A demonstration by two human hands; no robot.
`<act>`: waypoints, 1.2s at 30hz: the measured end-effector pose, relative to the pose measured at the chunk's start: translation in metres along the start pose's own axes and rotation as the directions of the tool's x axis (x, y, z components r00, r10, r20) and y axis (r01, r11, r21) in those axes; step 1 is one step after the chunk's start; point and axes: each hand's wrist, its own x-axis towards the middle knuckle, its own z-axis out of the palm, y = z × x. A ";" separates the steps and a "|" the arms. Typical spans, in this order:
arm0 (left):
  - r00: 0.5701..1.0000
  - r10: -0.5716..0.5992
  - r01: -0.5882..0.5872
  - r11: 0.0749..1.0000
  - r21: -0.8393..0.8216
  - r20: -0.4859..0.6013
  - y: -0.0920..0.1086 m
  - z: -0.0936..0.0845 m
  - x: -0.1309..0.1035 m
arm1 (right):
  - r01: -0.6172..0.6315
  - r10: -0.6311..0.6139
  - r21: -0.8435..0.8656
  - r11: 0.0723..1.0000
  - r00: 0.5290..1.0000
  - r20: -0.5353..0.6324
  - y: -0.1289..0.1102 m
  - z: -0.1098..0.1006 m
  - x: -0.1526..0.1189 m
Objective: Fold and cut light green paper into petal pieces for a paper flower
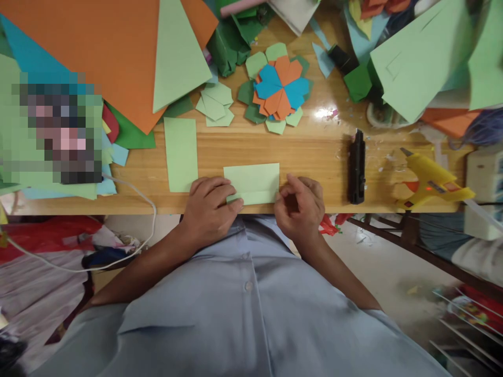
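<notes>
A pale green rectangle of paper (254, 180) lies at the table's front edge, with a fold line running along its lower part. On its left end rests my left hand (212, 207), fingers bent over the edge and the thumb pressed near the lower left corner. My right hand (301, 207) is curled at the lower right corner, its fingertips closed on the paper's edge there. Just left of my left hand lies another pale green strip (181, 152), flat on the wood. Beyond the paper sits a layered paper flower (282, 88) in orange, blue and green.
To the right are a black utility knife (357, 167) and a yellow glue gun (430, 180) with its cord. A small stack of pale green petal shapes (215, 104) lies left of the flower. Large orange sheets (98, 47) cover the back left. A white cable (151, 230) hangs over the front edge.
</notes>
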 end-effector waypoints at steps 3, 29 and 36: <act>1.000 -0.014 0.014 1.000 -0.009 0.009 0.000 0.000 0.000 | 0.016 -0.016 -0.013 1.000 1.000 -0.019 -0.001 0.001 0.000; 1.000 0.019 -0.020 0.998 0.057 0.014 -0.001 0.004 -0.004 | 0.079 -0.080 -0.013 0.997 0.994 -0.079 0.002 0.005 0.002; 0.999 0.035 -0.035 0.998 0.055 0.012 -0.003 0.008 -0.006 | 0.142 -0.142 -0.014 0.990 0.983 -0.117 0.003 0.005 0.002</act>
